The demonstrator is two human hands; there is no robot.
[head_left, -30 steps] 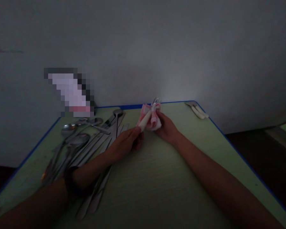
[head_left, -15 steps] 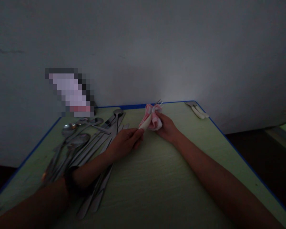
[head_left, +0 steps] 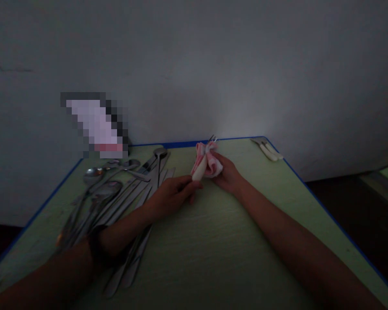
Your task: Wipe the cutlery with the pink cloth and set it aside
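Note:
Over the middle of the table, a fork (head_left: 199, 170) with a pale handle slants upward, its tines pointing at the wall. My left hand (head_left: 173, 196) is closed on the end of that handle. A pink and white cloth (head_left: 214, 167) is folded around the fork's neck, just below the tines. My right hand (head_left: 226, 173) grips the cloth from the right side, its fingers partly hidden behind the folds. Under and beside my left forearm lie several knives (head_left: 123, 202) and spoons (head_left: 107, 189) in a loose heap.
Two pale-handled forks (head_left: 267, 150) lie at the far right corner of the table (head_left: 213, 249). A blurred-out, screen-like object (head_left: 93, 122) stands at the back left against the wall (head_left: 194, 64). Blue edging runs along the table's rim.
The fork has turned slightly more upright, and my left hand has shifted a little to the right with its handle. My right hand keeps the cloth around the fork.

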